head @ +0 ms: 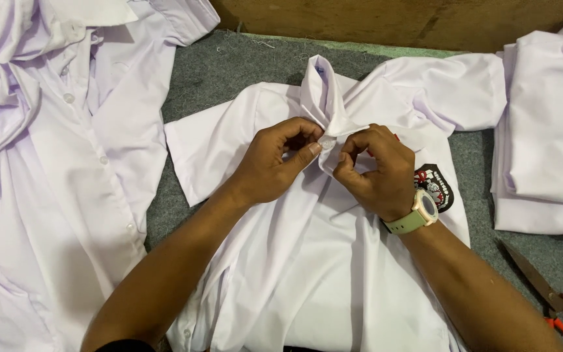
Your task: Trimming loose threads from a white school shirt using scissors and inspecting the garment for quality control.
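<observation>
White shirt (307, 261), collar away, lengthwise toward wearer

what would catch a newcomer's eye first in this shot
Two bare hands meet at the centre: the left hand and right hand pinch a small button at the collar of a white shirt spread on grey felt. Red-handled scissors lie at the lower right, and an unfolded shirt pile fills the left.

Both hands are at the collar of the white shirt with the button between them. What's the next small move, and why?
Probably push the button through its hole: the left hand pinches it at the shirt collar, and the right hand holds the opposite edge against it.
</observation>
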